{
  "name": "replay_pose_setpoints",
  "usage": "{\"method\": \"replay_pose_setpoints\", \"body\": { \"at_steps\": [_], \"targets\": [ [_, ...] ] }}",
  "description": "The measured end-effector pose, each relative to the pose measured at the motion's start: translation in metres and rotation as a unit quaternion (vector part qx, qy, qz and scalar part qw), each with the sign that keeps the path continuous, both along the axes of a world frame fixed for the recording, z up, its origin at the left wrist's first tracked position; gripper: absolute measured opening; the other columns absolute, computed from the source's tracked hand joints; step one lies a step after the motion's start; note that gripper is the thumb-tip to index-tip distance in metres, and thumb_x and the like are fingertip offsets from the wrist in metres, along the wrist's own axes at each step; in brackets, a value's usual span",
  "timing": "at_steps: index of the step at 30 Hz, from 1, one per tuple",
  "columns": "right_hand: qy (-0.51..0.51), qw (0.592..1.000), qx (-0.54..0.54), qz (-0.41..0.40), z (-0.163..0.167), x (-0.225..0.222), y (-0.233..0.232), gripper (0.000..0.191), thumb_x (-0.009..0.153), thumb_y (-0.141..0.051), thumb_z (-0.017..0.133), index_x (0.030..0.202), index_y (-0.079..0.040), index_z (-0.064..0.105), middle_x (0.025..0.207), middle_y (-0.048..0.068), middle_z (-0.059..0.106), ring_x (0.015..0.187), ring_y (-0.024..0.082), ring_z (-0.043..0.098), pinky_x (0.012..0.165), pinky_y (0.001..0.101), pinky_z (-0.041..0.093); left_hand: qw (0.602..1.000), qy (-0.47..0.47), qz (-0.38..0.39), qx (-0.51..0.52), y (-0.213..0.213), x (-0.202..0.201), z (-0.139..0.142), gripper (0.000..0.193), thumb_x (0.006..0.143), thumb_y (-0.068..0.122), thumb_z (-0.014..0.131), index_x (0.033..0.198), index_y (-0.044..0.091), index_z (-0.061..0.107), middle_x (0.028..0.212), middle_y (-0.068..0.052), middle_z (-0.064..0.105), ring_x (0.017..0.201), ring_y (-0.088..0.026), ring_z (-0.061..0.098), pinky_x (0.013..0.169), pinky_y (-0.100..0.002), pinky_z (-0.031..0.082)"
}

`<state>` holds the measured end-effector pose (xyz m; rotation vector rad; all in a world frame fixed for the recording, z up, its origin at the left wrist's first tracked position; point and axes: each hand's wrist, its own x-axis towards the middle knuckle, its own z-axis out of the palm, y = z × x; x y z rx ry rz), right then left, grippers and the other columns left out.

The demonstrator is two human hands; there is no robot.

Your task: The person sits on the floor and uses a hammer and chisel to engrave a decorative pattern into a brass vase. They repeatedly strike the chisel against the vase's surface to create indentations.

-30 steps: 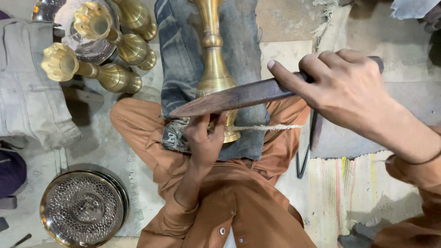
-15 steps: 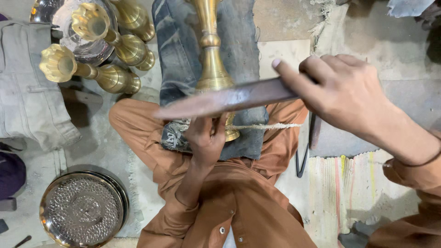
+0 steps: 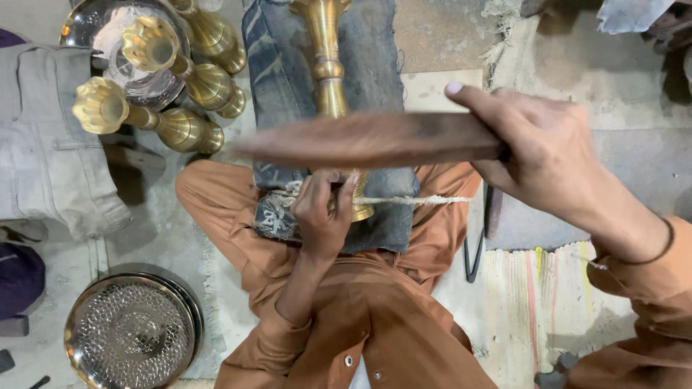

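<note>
The right hand [image 3: 548, 155] has its fingers curled around one end of a long brown flat tool [image 3: 367, 139], blurred, held level across the scene. Under it, the left hand [image 3: 324, 212] has its fingers wrapped around the base of a tall brass stand [image 3: 328, 72], which lies on denim cloth [image 3: 281, 79] over the lap. A pale cord [image 3: 418, 200] runs right from that base. Brass vases [image 3: 180, 130] lie far left.

Up and to the left of the hands lie three brass vases [image 3: 173, 79] beside a shiny plate [image 3: 86, 29]. A folded grey cloth [image 3: 50, 151] is further left. Below left of the hands sits a patterned metal tray [image 3: 130, 335]. Lower right lies a striped mat [image 3: 533, 302].
</note>
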<state>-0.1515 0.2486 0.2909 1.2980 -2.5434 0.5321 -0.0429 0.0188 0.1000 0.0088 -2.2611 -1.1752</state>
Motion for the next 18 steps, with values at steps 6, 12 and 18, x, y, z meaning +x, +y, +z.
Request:
{"method": "replay_pose_setpoints", "body": {
  "at_steps": [6, 12, 18],
  "targets": [
    [0.152, 0.964, 0.216, -0.027, -0.011, 0.014, 0.015, 0.062, 0.075, -0.012, 0.075, 0.137, -0.018, 0.068, 0.077, 0.004, 0.061, 0.065, 0.022, 0.064, 0.054, 0.0351, 0.049, 0.994, 0.04, 0.007, 0.1, 0.003, 0.003, 0.006, 0.032, 0.095, 0.006, 0.076, 0.119, -0.007, 0.061, 0.104, -0.016, 0.069, 0.089, -0.025, 0.069, 0.076, -0.035, 0.055],
    [-0.004, 0.985, 0.082, -0.151, -0.032, 0.045, 0.047, 0.065, 0.076, -0.006, 0.082, 0.138, -0.014, 0.066, 0.084, 0.009, 0.065, 0.07, 0.03, 0.065, 0.06, 0.0417, 0.05, 0.912, 0.026, -0.007, 0.41, -0.035, 0.019, 0.012, 0.021, 0.102, 0.002, 0.071, 0.117, 0.0, 0.056, 0.104, -0.005, 0.064, 0.093, -0.013, 0.067, 0.086, -0.029, 0.061],
    [-0.169, 0.941, -0.166, -0.242, -0.11, 0.107, 0.05, 0.05, 0.08, -0.01, 0.086, 0.125, -0.001, 0.067, 0.095, 0.013, 0.072, 0.082, 0.018, 0.069, 0.074, 0.0321, 0.055, 0.924, -0.008, 0.101, 0.367, -0.098, 0.057, 0.01, 0.023, 0.099, 0.0, 0.067, 0.118, 0.001, 0.054, 0.106, -0.006, 0.065, 0.092, -0.013, 0.068, 0.082, -0.027, 0.06]
  ]
}}
